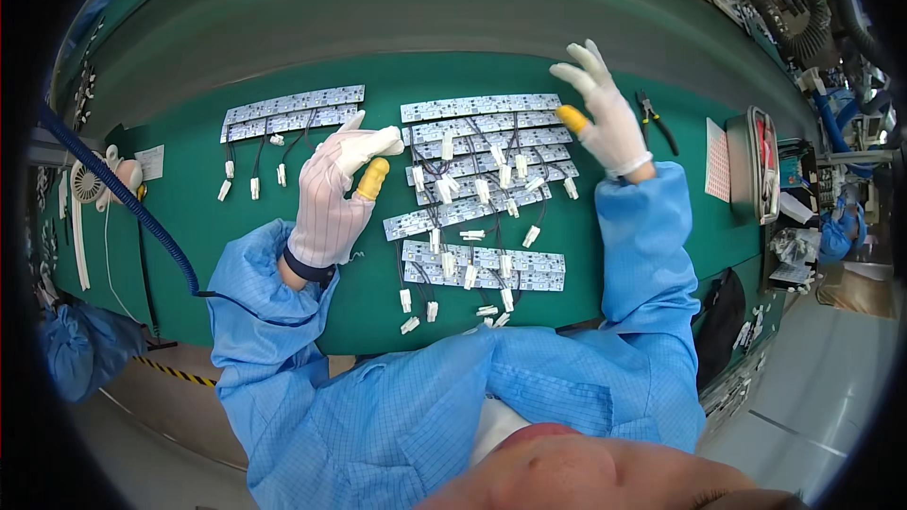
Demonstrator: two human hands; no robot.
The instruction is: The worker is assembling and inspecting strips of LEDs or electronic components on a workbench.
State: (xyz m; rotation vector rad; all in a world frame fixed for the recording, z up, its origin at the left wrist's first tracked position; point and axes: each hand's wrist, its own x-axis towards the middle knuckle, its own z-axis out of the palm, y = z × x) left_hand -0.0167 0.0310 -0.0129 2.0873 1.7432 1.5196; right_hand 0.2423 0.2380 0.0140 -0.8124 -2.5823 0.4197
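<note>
My left hand (335, 191), in a striped white glove with a yellow cot on the thumb, is over the green mat between two groups of circuit boards. Its fingers bend toward the left ends of the middle boards (480, 108), the thumb stands apart, and I see nothing held. My right hand (605, 118), gloved with a yellow-covered thumb, is raised with fingers spread by those boards' right ends. These narrow white boards lie in overlapping rows, with dark wires and white connectors (483, 191). Two similar boards (295, 102) lie at the upper left, and more boards (539, 274) lie nearer me.
Green-handled pliers (652, 121) lie right of my right hand, with a sheet of pink labels (717, 159) and an open case (756, 165) beyond. At the left are a small white fan (93, 181) and a blue coiled cord (123, 191) running toward my left sleeve.
</note>
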